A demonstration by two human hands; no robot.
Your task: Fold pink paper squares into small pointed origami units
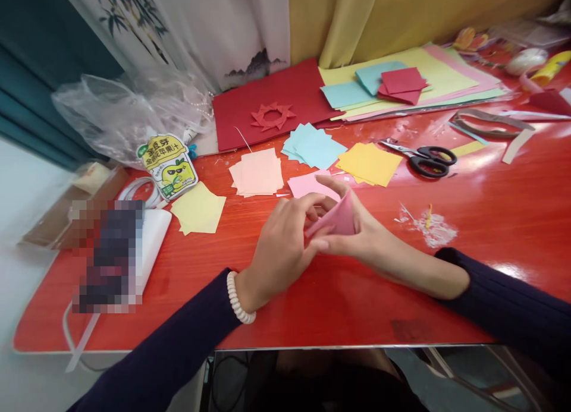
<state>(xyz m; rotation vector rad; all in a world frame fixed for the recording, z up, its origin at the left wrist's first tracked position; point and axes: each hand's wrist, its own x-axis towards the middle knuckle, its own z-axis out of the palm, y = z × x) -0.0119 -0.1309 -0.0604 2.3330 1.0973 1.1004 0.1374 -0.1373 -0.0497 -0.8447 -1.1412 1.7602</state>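
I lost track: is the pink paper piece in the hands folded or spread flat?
Folded: the pink paper piece narrows to a point between slanting edges.

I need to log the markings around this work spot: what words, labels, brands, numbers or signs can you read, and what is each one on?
None that I can quote with confidence.
Pouch: large dark Chinese characters across its yellow top, too blurred to quote surely.
Pouch, small green patches: any print is too small to read.
Blocky blurred patch: nothing readable.
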